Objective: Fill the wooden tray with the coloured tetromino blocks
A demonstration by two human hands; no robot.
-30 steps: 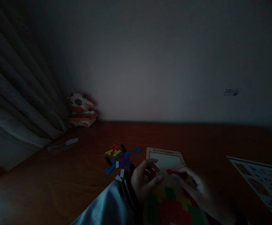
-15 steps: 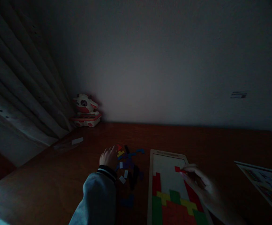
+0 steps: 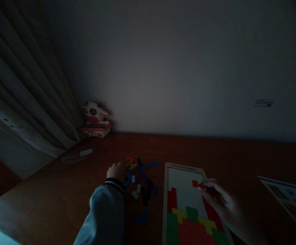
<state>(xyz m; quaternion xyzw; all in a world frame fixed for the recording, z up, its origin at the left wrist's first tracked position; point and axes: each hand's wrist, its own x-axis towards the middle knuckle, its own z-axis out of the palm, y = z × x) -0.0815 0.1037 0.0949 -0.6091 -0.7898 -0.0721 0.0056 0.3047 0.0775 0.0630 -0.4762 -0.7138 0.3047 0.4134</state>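
Between the thumb and fingers of my right hand point(image 3: 220, 199) is a red puzzle piece point(image 3: 195, 183), held over the right side of the wooden puzzle board point(image 3: 164, 211). Red, yellow, green and orange pieces lie fitted together in the board's lower part, with red ones up both sides. Its upper part shows a pale bare base. My left hand point(image 3: 116, 170) rests palm down at the left edge of a loose heap of pieces, next to an orange piece point(image 3: 130, 159) and a yellow piece point(image 3: 132, 166). Its fingertips are hidden, so any hold cannot be made out.
Loose blue, black, purple and white pieces lie left of the board, among them a blue piece point(image 3: 140, 217). A cow-shaped toy point(image 3: 95, 119) stands by the wall near the curtain point(image 3: 30, 85). A printed sheet point(image 3: 288, 199) lies at right, clear plastic point(image 3: 72, 157) at left.
My left hand has drawn slightly left, showing more of the orange, yellow and blue pieces beside it. My right hand keeps the red piece over nearly the same spot of the board.
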